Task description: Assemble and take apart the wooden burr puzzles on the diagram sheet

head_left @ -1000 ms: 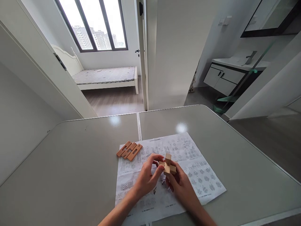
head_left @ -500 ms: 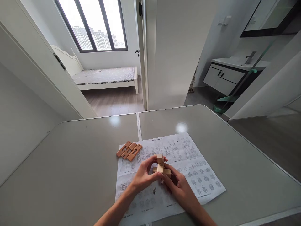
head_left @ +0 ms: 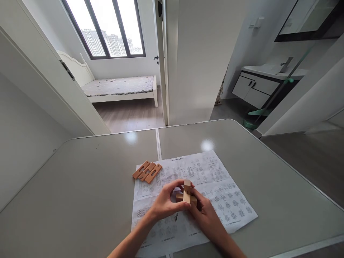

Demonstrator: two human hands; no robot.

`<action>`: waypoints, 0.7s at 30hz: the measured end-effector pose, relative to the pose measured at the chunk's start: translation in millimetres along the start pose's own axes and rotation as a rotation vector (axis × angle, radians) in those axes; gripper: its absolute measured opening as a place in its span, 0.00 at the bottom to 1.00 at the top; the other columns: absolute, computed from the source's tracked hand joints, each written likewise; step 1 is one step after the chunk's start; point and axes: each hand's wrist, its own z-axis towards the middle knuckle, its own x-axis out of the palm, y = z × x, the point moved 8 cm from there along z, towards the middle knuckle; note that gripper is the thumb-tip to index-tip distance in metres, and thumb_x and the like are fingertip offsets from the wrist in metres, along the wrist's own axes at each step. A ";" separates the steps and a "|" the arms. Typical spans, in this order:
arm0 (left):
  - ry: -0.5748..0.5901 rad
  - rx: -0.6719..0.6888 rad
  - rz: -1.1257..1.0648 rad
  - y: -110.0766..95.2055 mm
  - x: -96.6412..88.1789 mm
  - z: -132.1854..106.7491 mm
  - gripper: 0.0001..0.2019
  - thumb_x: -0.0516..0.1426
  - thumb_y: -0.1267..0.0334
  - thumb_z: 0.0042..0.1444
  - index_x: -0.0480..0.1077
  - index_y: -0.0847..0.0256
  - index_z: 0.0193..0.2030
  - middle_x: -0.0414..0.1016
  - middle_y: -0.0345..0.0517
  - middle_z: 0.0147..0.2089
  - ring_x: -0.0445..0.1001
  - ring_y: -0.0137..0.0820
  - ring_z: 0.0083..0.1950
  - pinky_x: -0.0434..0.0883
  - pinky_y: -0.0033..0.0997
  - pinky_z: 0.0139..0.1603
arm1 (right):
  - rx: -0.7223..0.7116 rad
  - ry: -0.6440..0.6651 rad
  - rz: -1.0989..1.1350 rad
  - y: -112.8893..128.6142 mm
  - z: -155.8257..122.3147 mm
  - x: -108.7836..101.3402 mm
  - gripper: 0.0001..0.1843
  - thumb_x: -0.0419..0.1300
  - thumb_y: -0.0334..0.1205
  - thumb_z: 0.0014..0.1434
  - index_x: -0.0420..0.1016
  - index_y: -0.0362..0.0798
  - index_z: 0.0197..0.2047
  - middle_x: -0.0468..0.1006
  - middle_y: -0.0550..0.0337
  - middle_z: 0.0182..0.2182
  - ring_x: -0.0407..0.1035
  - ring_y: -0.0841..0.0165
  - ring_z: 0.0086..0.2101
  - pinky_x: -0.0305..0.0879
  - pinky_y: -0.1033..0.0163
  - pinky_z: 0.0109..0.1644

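Observation:
A light wooden interlocking puzzle point(head_left: 186, 195), made of crossed blocks, is held between both hands above the paper. My left hand point(head_left: 166, 200) grips it from the left, thumb at the near lower end and fingers behind the upright block. On the other side, my right hand point(head_left: 205, 211) closes around its lower right part; some of its fingers are hidden. Beneath lies a creased instruction sheet point(head_left: 231, 186) printed with small diagrams. Three flat reddish-brown wooden pieces point(head_left: 147, 172) with cut-out slots rest side by side at the sheet's far left corner.
The grey table point(head_left: 80, 193) has a pale edge and a seam point(head_left: 158, 145) running down its middle. Beyond it stand an open doorway with a bed point(head_left: 120, 86), a wall point(head_left: 201, 61), and a washbasin cabinet point(head_left: 255, 86) at the right.
The wooden puzzle has shifted slightly right and toward me, and turned a little. My left thumb has moved right along its near end. The flat pieces have stayed put.

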 end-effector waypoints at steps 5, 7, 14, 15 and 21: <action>0.018 0.002 0.032 -4.0 -0.5 -0.4 0.33 0.68 0.36 0.51 0.80 0.59 0.56 0.82 0.52 0.51 0.79 0.47 0.53 0.76 0.44 0.57 | -0.009 -0.019 -0.015 1.7 -1.4 -2.9 0.26 0.57 0.60 0.69 0.81 0.46 0.52 0.75 0.60 0.28 0.64 0.65 0.28 0.66 0.64 0.32; 0.035 0.005 0.056 -5.7 -1.9 -0.6 0.33 0.69 0.36 0.50 0.80 0.58 0.55 0.82 0.52 0.52 0.79 0.48 0.54 0.75 0.44 0.59 | 0.008 -0.009 0.008 -0.2 -2.4 -2.0 0.25 0.57 0.60 0.69 0.80 0.46 0.47 0.68 0.64 0.24 0.57 0.69 0.25 0.60 0.66 0.28; 0.069 0.087 0.107 -22.8 -8.5 0.2 0.29 0.69 0.38 0.51 0.82 0.57 0.52 0.84 0.50 0.50 0.81 0.48 0.52 0.76 0.43 0.58 | 0.091 0.167 0.183 -3.1 -3.0 13.6 0.23 0.57 0.62 0.70 0.71 0.48 0.41 0.54 0.72 0.21 0.47 0.73 0.22 0.47 0.66 0.25; 0.082 0.093 0.104 -25.5 -8.2 0.3 0.29 0.68 0.38 0.51 0.82 0.57 0.51 0.84 0.51 0.49 0.81 0.48 0.52 0.76 0.43 0.57 | 0.090 0.187 0.196 -1.2 -2.7 14.7 0.22 0.57 0.61 0.70 0.71 0.49 0.41 0.54 0.72 0.21 0.47 0.73 0.22 0.46 0.66 0.26; 0.159 0.067 0.076 -26.5 -12.7 -1.0 0.33 0.67 0.34 0.51 0.82 0.60 0.52 0.84 0.55 0.49 0.81 0.48 0.50 0.75 0.43 0.56 | 0.153 0.360 0.306 8.1 -3.9 17.4 0.23 0.59 0.63 0.69 0.68 0.49 0.39 0.59 0.70 0.23 0.46 0.76 0.20 0.44 0.65 0.24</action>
